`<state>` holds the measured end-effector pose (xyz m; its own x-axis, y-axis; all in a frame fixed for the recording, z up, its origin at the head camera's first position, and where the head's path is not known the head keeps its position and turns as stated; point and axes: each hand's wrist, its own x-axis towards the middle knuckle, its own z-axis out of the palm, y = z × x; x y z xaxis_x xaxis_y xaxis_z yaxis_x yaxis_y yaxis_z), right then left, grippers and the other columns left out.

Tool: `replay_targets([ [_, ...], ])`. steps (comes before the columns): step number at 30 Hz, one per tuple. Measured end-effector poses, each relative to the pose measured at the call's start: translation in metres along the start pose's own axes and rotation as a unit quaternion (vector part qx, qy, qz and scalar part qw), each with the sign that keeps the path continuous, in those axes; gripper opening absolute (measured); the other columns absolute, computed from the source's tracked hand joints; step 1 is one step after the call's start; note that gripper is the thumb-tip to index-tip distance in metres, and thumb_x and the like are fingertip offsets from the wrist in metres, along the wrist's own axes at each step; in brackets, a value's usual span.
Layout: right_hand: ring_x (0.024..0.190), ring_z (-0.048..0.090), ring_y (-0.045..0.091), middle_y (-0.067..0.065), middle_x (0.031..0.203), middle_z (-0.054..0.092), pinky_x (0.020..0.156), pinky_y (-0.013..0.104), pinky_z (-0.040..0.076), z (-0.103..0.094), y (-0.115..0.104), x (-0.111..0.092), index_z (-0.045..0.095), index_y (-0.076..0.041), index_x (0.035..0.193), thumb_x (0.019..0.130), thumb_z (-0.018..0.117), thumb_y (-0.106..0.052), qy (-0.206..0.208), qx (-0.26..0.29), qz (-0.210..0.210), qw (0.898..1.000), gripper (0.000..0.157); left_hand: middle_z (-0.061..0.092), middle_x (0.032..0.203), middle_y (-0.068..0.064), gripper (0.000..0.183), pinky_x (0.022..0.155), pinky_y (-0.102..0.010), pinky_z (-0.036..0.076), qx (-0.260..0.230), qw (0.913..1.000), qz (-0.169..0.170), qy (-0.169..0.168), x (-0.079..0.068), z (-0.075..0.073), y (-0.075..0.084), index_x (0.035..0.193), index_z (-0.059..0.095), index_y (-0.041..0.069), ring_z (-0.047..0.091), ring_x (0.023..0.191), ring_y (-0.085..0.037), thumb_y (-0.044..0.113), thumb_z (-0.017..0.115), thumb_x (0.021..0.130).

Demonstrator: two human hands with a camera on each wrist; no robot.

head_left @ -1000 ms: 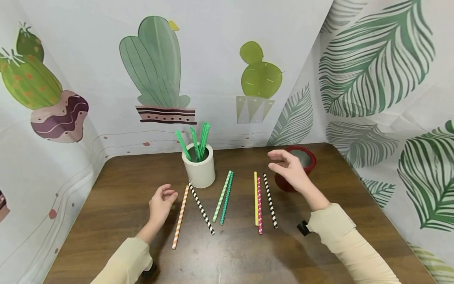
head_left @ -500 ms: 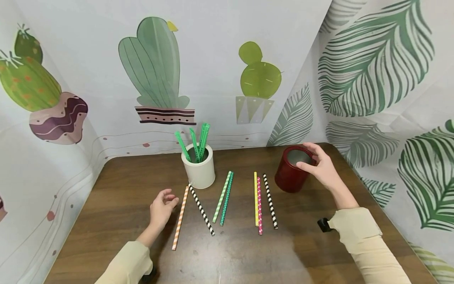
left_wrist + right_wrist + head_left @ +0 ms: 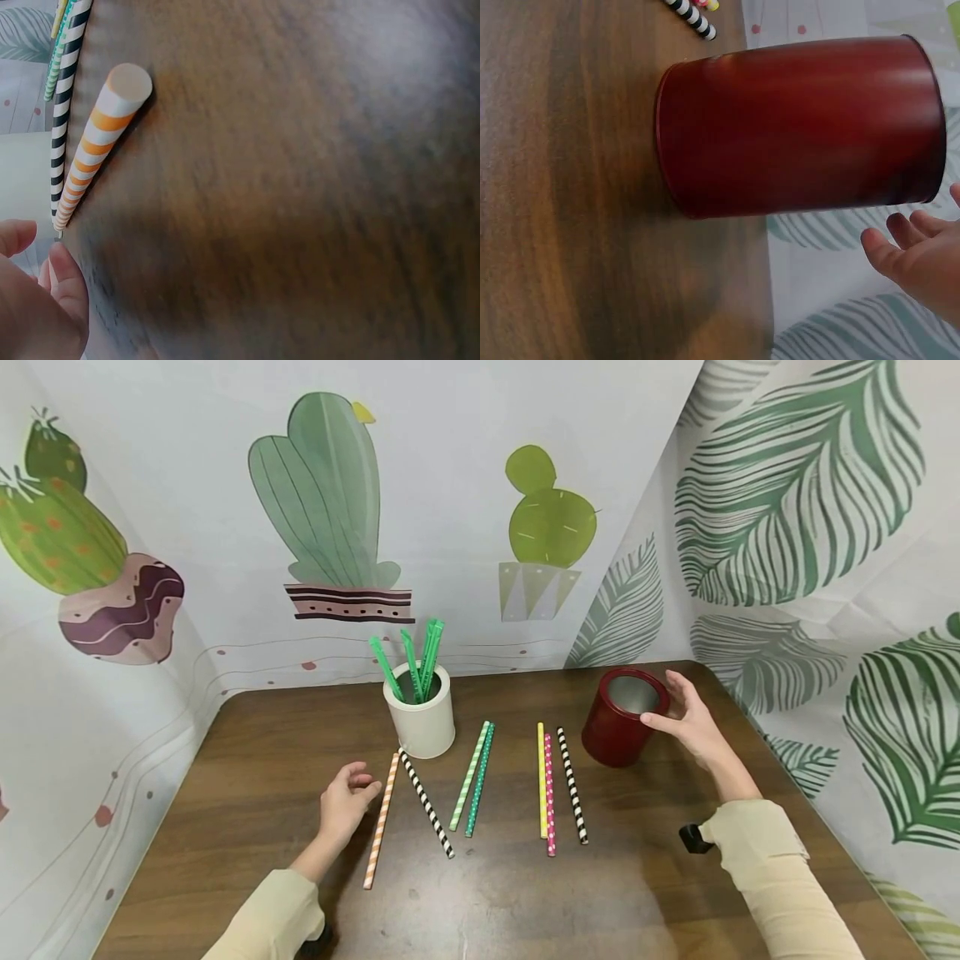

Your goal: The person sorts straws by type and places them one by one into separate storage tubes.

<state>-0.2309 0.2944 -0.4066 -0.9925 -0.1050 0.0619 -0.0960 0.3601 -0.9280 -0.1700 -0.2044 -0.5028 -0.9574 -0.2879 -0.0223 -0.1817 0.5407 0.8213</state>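
My right hand is beside the right of an upright dark red cylindrical cup, thumb and fingers spread near its rim. In the right wrist view the fingertips sit apart from the red wall. Left of an orange-and-white striped straw, my left hand holds nothing, its fingers loosely bent. Further right lie a black-and-white straw, a green striped straw and a teal dotted one. Near the red cup are a yellow straw, a pink dotted straw and another black-and-white straw.
A white cylindrical cup stands at the back of the brown wooden table, with several green wrapped straws upright in it. Behind the table hangs a patterned cloth backdrop with cacti and leaves.
My right hand has moved right, from above the red cup's left side, across its mouth, to its right side. The left hand has barely shifted. Cups and straws stay in place.
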Motion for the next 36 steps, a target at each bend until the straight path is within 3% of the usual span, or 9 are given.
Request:
replay_targets([
  [9,0.128,0.018,0.034,0.021,0.145,0.014,0.098,0.045,0.027,-0.001,0.008,0.002,0.008,-0.006,0.141,0.081,0.061,-0.012,-0.006,-0.012,0.015,1.000,0.081,0.064,0.095,-0.013,0.038,0.053,-0.021,0.047,0.027,0.9994,-0.006,-0.020,0.000,0.001,-0.001,0.110,0.055,0.004,0.060,0.070,-0.012,0.017,0.066,0.076],
  [18,0.120,0.025,0.022,0.021,0.142,0.019,0.081,0.011,0.032,0.002,0.014,0.004,0.013,-0.008,0.141,0.081,0.063,-0.016,0.001,0.010,0.021,1.000,0.079,0.064,0.091,-0.014,0.039,0.054,-0.022,0.047,0.050,0.9977,0.010,-0.043,0.003,0.002,0.002,0.108,0.056,0.001,0.059,0.067,-0.014,0.016,0.068,0.075],
  [22,0.110,0.029,0.014,0.018,0.136,0.024,0.077,0.010,0.033,0.003,0.017,0.005,0.014,-0.006,0.140,0.081,0.062,-0.013,0.007,0.024,0.016,1.000,0.077,0.065,0.087,-0.012,0.038,0.057,-0.024,0.046,0.076,0.9960,0.021,-0.043,0.006,0.004,0.002,0.106,0.057,0.002,0.059,0.065,-0.015,0.018,0.069,0.074],
  [26,0.106,0.030,0.010,0.016,0.134,0.024,0.076,0.012,0.034,0.004,0.018,0.006,0.013,-0.005,0.140,0.081,0.061,-0.008,0.009,0.043,0.017,0.999,0.076,0.067,0.084,-0.010,0.037,0.066,-0.032,0.046,0.098,0.9937,0.036,-0.041,0.010,0.005,0.000,0.104,0.059,0.003,0.060,0.076,-0.022,0.019,0.069,0.073],
  [31,0.115,0.028,0.019,0.016,0.138,0.019,0.077,0.009,0.033,0.005,0.018,0.006,0.011,-0.007,0.140,0.081,0.060,-0.005,0.006,0.062,0.027,0.998,0.077,0.067,0.082,-0.010,0.037,0.071,-0.040,0.045,0.121,0.9904,0.051,-0.044,0.012,0.007,0.001,0.104,0.059,0.001,0.060,0.080,-0.027,0.020,0.069,0.073],
  [36,0.117,0.027,0.024,0.017,0.139,0.016,0.077,0.008,0.036,0.005,0.018,0.006,0.010,-0.007,0.140,0.080,0.059,-0.002,0.003,0.082,0.030,0.996,0.078,0.067,0.079,-0.007,0.037,0.068,-0.038,0.045,0.144,0.9867,0.055,-0.051,0.014,0.008,0.004,0.102,0.060,0.003,0.061,0.076,-0.025,0.022,0.069,0.072],
])
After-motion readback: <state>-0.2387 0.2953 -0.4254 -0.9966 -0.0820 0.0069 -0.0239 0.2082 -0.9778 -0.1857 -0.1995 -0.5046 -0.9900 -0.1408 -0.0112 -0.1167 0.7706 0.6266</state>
